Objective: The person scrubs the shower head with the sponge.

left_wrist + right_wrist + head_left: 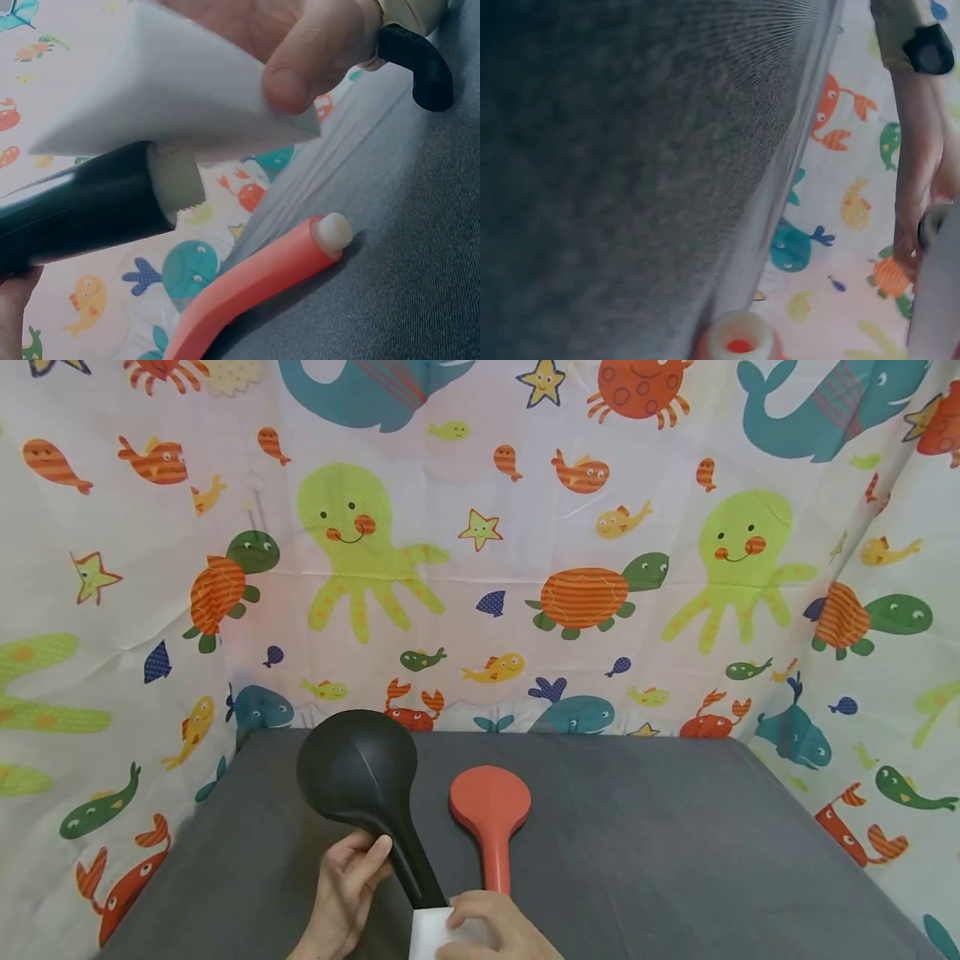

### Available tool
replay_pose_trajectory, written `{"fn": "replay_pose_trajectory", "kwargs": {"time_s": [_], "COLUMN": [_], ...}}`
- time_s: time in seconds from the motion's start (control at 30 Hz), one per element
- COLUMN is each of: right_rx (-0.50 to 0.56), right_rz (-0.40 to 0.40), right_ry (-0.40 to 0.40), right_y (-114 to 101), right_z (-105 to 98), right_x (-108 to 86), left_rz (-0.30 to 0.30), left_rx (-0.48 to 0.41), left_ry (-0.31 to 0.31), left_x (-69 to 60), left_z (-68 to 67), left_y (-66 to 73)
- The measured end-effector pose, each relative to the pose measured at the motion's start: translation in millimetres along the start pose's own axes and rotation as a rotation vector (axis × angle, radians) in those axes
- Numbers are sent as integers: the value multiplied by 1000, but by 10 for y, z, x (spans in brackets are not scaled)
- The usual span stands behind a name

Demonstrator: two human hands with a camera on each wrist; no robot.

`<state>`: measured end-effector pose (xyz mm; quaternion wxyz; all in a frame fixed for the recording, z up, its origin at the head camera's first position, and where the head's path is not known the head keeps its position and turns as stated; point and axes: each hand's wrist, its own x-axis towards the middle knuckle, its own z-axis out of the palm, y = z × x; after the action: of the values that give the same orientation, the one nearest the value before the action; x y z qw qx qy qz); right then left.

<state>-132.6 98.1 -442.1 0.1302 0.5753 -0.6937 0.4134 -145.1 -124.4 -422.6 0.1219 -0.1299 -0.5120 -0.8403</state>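
Observation:
My left hand holds a black shower head by its neck, thumb along the side, with the round head up and the handle slanting down to the right. A pale end piece with a ridged edge sticks out of the handle in the left wrist view. Close to that end, my right hand grips a white, flat-sided, angular piece, its thumb pressing one face. Whether the white piece touches the handle end I cannot tell. On the table to the right lies a red shower head, its pale end showing.
A dark grey cloth covers the table. Behind and at both sides hangs a white curtain printed with sea animals. Each wrist carries a strapped black device.

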Motion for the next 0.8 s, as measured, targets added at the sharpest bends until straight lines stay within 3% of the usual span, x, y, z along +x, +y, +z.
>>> {"fn": "replay_pose_trajectory", "kwargs": {"time_s": [0.03, 0.1, 0.17, 0.23, 0.27, 0.3, 0.43, 0.57, 0.73, 0.8], "right_rx": [122, 51, 86, 25, -82, -122, -227, -381, -599, -647], "right_rz": [64, -20, 77, 145, 147, 193, 451, 705, 849, 877], "right_ry": [-18, -7, 15, 26, 37, 39, 6, 6, 72, 93], "right_y": [10, 72, 98, 146, 166, 173, 156, 127, 143, 146], "right_z": [-6, -15, -47, -94, -121, -150, -317, -487, -576, -593], "right_x": [-13, -71, -101, -111, -118, -123, -156, -199, -305, -348], "left_rz": [5, 7, -4, -27, -46, -71, -197, -342, -455, -470], "left_rx": [-10, -30, -42, -50, -48, -38, 48, 142, 201, 223], "left_ry": [-26, -74, -120, -170, -182, -191, -145, -80, -3, 23], "left_x": [1, 3, 5, 12, 18, 26, 88, 222, 300, 304], "left_z": [-9, -22, -28, -30, -30, -34, -93, -234, -392, -432], "left_y": [-5, -9, -13, -23, -29, -37, -95, -220, -448, -528]}}
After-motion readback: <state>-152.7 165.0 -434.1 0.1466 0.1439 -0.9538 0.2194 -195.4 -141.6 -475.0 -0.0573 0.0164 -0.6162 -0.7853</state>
